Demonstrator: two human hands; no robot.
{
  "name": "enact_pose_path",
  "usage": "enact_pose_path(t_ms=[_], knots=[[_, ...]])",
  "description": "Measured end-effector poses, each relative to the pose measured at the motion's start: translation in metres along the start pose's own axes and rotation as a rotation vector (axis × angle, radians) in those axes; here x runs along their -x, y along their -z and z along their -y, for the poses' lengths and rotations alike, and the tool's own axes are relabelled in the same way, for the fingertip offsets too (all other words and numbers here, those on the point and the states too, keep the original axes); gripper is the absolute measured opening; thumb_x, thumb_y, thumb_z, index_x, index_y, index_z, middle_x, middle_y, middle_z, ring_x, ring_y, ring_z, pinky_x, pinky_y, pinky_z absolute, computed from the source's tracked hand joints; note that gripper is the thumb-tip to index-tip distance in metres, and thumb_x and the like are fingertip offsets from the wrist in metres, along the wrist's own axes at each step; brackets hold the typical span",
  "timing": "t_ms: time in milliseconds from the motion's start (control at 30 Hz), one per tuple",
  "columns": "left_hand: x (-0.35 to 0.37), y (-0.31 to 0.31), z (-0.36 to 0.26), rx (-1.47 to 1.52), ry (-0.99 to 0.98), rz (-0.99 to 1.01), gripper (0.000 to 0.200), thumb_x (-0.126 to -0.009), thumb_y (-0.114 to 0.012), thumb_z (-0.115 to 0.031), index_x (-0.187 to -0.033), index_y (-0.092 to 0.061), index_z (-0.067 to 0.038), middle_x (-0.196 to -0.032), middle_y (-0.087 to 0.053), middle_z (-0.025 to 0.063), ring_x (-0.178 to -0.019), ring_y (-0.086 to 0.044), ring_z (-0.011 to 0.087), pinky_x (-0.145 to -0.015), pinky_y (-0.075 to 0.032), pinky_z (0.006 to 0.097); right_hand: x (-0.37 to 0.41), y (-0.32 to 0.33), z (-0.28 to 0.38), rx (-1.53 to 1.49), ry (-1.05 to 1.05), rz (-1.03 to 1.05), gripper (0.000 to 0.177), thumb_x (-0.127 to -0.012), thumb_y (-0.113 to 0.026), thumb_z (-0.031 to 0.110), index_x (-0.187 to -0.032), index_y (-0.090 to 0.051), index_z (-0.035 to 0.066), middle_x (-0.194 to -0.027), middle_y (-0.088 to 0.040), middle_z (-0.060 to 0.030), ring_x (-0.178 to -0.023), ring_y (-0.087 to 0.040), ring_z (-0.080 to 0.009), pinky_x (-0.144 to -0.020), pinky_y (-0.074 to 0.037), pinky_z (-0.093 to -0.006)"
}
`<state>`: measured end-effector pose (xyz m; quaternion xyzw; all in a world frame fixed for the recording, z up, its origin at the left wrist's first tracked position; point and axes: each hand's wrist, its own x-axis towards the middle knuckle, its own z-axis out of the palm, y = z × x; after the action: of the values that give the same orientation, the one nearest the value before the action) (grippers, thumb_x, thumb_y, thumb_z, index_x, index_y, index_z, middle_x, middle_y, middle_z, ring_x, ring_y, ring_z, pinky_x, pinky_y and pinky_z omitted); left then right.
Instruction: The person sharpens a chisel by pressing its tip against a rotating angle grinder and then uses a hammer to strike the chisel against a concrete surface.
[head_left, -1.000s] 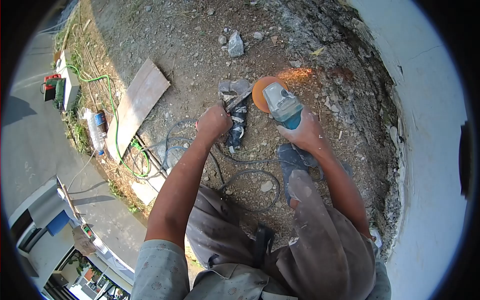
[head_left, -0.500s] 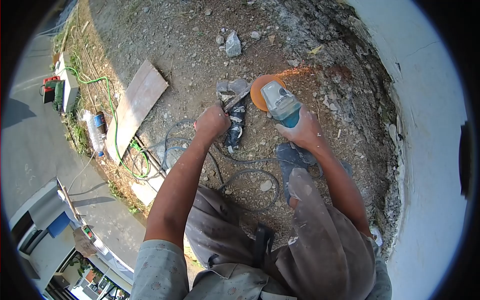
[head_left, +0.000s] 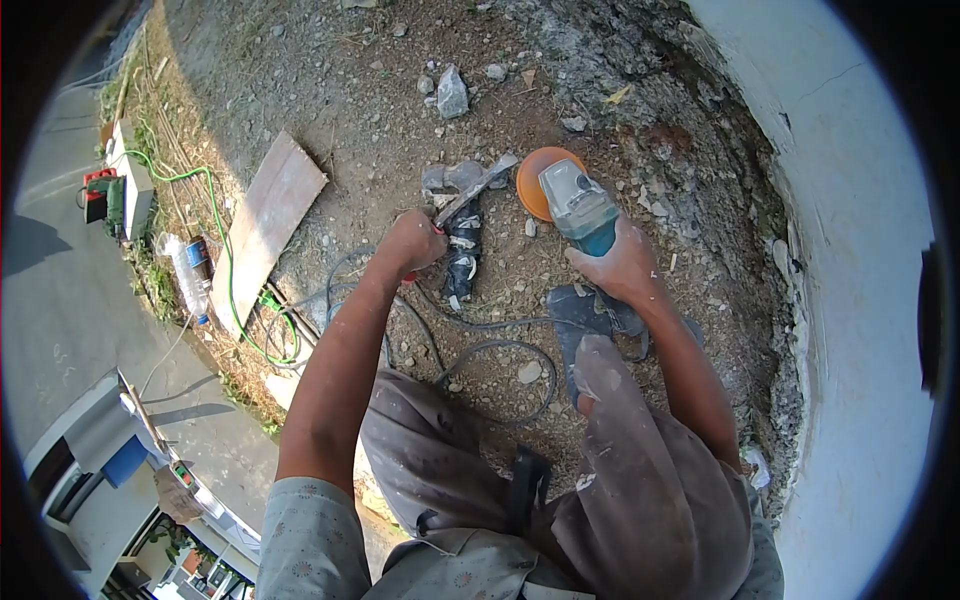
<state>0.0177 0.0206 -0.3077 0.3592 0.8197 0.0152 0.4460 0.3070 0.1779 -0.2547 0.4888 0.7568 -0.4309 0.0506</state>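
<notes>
My right hand [head_left: 625,265] is wrapped round the teal body of an angle grinder [head_left: 585,205], whose orange disc [head_left: 535,182] faces left. My left hand [head_left: 415,243] is closed on the red handle of a flat, chisel-like metal blade [head_left: 478,190]. The blade points up and right, its tip just short of the disc, with a small gap between. Beneath the blade, a hammer [head_left: 462,250] lies on the dirt, its handle wrapped in black tape and pale scraps, its head partly covered by the blade.
A dark cable [head_left: 500,345] loops over stony ground near my sandalled foot [head_left: 580,320]. To the left lie a board [head_left: 270,220], a green cord [head_left: 232,270] and a plastic bottle [head_left: 188,275]. A pale wall [head_left: 840,300] stands on the right.
The sparks from the disc are gone. The blade's tip has come off the disc, and my left hand has shifted slightly left. The grinder has moved slightly right in view.
</notes>
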Motion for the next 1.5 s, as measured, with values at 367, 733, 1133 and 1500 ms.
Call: enact_pose_path(t_ms=[367,733,1133,1500], knots=[[0.017,-0.01,-0.017,-0.061,0.077,-0.163,0.03,-0.083,-0.06,-0.012,-0.11,-0.066,-0.001,-0.096,-0.07,0.0287,-0.095,-0.069,0.0452,-0.082,-0.054,0.0512,-0.007,-0.01,0.017,0.132,0.002,0.104,0.078,-0.071,-0.082,0.044,-0.124,-0.056,-0.007,-0.112,-0.069,-0.0289,-0.104,-0.068,-0.043,-0.093,-0.053,-0.0471],[0.016,-0.009,-0.017,-0.087,0.102,-0.108,0.03,-0.084,-0.06,-0.016,-0.11,-0.063,-0.001,-0.104,-0.071,0.0267,-0.102,-0.069,0.0431,-0.089,-0.054,0.0517,-0.009,-0.015,0.032,0.164,0.012,0.096,0.075,-0.074,-0.079,0.043,-0.126,-0.054,-0.005,-0.11,-0.069,-0.029,-0.105,-0.068,-0.0444,-0.093,-0.054,-0.0491],[0.014,-0.013,-0.013,-0.055,0.064,-0.173,0.03,-0.083,-0.059,-0.014,-0.11,-0.064,-0.001,-0.098,-0.07,0.0285,-0.098,-0.068,0.045,-0.085,-0.053,0.052,-0.015,-0.016,0.032,0.166,-0.002,0.077,0.074,-0.073,-0.079,0.043,-0.125,-0.056,-0.005,-0.112,-0.069,-0.0285,-0.107,-0.067,-0.0442,-0.094,-0.054,-0.0489],[0.015,-0.009,-0.017,-0.078,0.098,-0.098,0.034,-0.085,-0.061,-0.017,-0.114,-0.062,0.0,-0.105,-0.071,0.0271,-0.103,-0.068,0.0437,-0.09,-0.054,0.0516,-0.023,-0.011,0.043,0.18,-0.027,0.111,0.077,-0.072,-0.081,0.045,-0.124,-0.056,-0.005,-0.113,-0.069,-0.0274,-0.107,-0.067,-0.0423,-0.093,-0.053,-0.0474]])
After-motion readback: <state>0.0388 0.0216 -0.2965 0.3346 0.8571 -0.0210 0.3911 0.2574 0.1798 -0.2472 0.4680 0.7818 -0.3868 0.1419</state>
